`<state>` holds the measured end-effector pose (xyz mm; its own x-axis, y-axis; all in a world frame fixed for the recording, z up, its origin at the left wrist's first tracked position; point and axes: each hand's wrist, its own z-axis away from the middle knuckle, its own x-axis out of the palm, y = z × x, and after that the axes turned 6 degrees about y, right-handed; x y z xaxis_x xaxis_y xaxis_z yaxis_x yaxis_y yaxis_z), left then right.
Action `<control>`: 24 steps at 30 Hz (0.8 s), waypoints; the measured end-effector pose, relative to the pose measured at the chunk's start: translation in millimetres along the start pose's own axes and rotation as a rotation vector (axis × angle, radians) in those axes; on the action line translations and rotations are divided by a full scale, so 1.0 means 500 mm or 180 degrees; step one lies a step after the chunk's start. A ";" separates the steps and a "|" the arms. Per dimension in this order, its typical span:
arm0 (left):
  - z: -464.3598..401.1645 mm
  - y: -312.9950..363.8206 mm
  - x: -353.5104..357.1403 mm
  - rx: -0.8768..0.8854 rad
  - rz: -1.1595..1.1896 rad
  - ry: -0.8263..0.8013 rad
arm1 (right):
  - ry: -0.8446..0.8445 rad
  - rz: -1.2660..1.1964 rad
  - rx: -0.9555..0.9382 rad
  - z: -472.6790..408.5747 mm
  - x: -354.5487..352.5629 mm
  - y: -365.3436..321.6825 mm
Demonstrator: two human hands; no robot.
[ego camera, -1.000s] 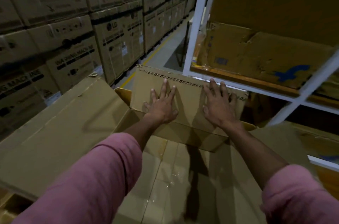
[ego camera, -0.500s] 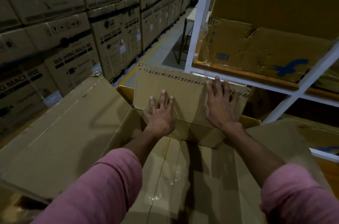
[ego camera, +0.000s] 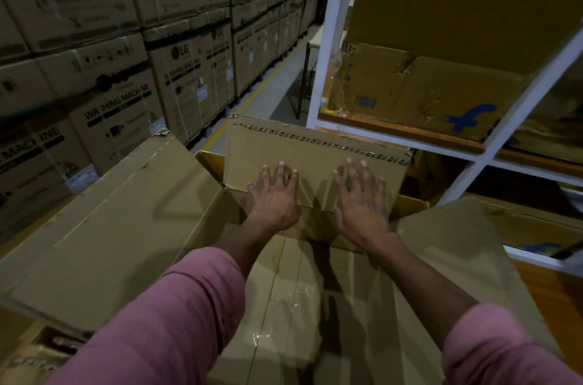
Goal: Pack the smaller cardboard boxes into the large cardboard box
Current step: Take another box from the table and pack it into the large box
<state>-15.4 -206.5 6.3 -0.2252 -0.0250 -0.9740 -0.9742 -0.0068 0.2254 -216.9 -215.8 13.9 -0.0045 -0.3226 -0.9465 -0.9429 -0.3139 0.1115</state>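
Note:
The large cardboard box (ego camera: 107, 236) stands open below me, its left flap spread wide and its right flap (ego camera: 448, 261) folded outward. A smaller brown box (ego camera: 315, 160), with a printed strip along its top edge, leans against the far wall inside the large box. My left hand (ego camera: 274, 195) lies flat on its face with fingers spread. My right hand (ego camera: 362, 201) presses flat beside it, fingers straight. More taped cardboard (ego camera: 284, 305) shows low inside the large box.
Stacked washing-machine cartons (ego camera: 120, 91) line the left side of an aisle (ego camera: 274, 91). A white metal rack (ego camera: 328, 47) on the right holds worn cardboard boxes (ego camera: 426, 94) on wooden shelves.
Both hands slid down the face of the smaller box, and the box has sunk a little deeper along the far wall.

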 end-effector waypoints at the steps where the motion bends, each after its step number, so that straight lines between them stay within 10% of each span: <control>1: 0.000 0.005 -0.005 -0.0002 -0.0041 -0.0025 | -0.0025 -0.0026 0.0009 0.002 -0.003 0.002; 24: 0.086 0.148 -0.137 0.0564 -0.0760 -0.0286 | -0.0164 -0.0212 -0.0244 0.039 -0.162 0.067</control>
<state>-72.8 -162.1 88.5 0.0178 0.0450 -0.9988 -0.9849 0.1726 -0.0098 -254.7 -182.6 88.5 0.0383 -0.2532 -0.9667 -0.9134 -0.4011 0.0688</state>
